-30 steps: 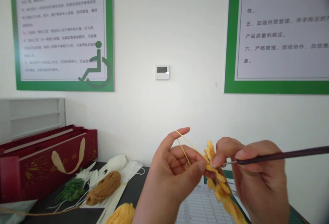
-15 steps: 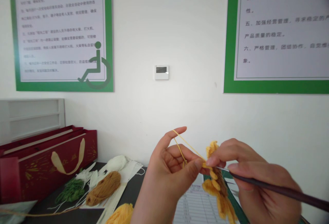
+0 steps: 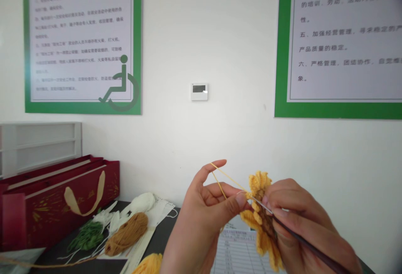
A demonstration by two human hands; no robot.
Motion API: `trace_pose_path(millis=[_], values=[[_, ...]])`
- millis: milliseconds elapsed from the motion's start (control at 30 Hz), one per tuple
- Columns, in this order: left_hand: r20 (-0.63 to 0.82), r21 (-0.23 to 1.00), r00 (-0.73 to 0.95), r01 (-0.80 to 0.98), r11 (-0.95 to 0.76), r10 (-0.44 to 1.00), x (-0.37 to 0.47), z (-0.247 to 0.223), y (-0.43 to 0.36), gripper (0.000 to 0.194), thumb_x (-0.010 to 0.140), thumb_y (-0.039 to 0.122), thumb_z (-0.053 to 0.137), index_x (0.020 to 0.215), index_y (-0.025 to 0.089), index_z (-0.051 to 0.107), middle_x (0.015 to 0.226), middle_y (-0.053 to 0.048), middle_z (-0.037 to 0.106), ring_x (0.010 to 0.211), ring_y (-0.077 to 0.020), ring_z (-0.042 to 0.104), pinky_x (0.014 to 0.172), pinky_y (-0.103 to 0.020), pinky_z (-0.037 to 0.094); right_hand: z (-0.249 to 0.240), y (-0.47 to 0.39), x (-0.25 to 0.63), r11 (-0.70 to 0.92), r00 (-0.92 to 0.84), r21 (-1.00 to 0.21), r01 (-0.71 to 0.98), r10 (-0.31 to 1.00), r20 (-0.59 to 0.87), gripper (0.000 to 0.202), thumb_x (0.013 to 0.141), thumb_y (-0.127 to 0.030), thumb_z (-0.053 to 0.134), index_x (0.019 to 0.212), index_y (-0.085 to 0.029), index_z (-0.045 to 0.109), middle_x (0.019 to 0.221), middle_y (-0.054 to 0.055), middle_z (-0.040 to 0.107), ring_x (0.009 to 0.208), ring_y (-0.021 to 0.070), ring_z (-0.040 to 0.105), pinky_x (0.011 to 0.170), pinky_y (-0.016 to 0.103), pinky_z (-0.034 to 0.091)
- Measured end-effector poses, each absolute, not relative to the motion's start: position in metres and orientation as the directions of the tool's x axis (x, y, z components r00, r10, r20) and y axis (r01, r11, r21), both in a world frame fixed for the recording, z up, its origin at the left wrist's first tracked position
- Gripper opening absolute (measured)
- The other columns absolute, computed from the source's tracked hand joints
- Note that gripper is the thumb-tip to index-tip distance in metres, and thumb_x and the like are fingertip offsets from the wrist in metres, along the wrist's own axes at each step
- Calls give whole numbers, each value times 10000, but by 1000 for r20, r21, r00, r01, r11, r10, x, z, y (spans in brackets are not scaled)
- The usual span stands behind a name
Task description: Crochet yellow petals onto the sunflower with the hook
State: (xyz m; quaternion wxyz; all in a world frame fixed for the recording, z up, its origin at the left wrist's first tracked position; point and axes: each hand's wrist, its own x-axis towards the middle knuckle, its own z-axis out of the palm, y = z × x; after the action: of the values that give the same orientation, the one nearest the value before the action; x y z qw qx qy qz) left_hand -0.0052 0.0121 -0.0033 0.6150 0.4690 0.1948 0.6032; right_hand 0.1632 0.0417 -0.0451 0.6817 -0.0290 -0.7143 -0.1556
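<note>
My left hand (image 3: 199, 213) pinches the edge of a yellow crocheted piece (image 3: 260, 182) between thumb and fingers. Over its raised index finger runs a taut strand of yellow yarn (image 3: 230, 178) down to the stitches. A crochet hook (image 3: 314, 248) with a dark handle and thin metal shaft is gripped in my right hand (image 3: 309, 219). Its tip is at the stitches by my left thumb. The piece has petal-like yellow ruffles and a brown middle (image 3: 266, 223); it hangs between both hands, partly hidden behind my right fingers.
On the dark table (image 3: 50, 261) lie a brown yarn skein (image 3: 127, 234), green yarn (image 3: 86, 236), white yarn (image 3: 143, 202) and a yellow ball (image 3: 149, 264). Dark red gift bags (image 3: 40, 215) stand left. A printed sheet (image 3: 238, 251) is below my hands. The wall rises behind.
My right hand has tilted and moved slightly down, angling the hook more steeply. The crocheted piece has turned, so more of its upper ruffle shows. The view has shifted a little.
</note>
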Motion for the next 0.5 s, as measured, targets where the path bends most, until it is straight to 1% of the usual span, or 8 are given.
trace_pose_path(millis=[100,200,267,367,500], values=[[333,817,202,-550,-174,921,-7,-5,14,769,734,164,880,1395,175,488,748,-16,720,707,-145,653,735,-270,457,-45,43,163,936,-68,179,302,-166,984,375,833,-45,609,1144,-244,673,852,37,700,718,203,647,629,412,554],[335,824,206,-537,-180,919,-8,-6,16,773,741,176,878,1402,181,477,754,-15,715,717,-148,650,740,-274,456,-42,39,159,926,-76,206,315,-192,978,449,754,34,614,1128,-209,665,879,42,694,764,206,651,652,416,559],[332,830,206,-527,-181,920,-8,-6,15,774,743,182,877,1403,184,473,749,-7,705,707,-139,638,729,-266,451,-40,36,157,920,-87,213,330,-195,977,460,720,74,604,1097,-184,661,887,46,688,788,204,649,661,411,560],[345,828,182,-520,-208,921,-7,-6,14,760,748,203,875,1394,177,475,736,5,690,695,-133,628,724,-259,458,-37,35,156,917,-106,187,352,-160,981,433,739,82,599,1061,-204,649,881,35,687,795,197,649,672,405,559],[399,800,119,-530,-282,909,-5,-4,15,786,719,175,889,1389,161,477,711,22,674,688,-128,619,741,-267,478,-39,44,155,953,-80,112,282,-93,992,441,788,60,609,1105,-247,615,908,23,671,865,210,634,745,445,548]])
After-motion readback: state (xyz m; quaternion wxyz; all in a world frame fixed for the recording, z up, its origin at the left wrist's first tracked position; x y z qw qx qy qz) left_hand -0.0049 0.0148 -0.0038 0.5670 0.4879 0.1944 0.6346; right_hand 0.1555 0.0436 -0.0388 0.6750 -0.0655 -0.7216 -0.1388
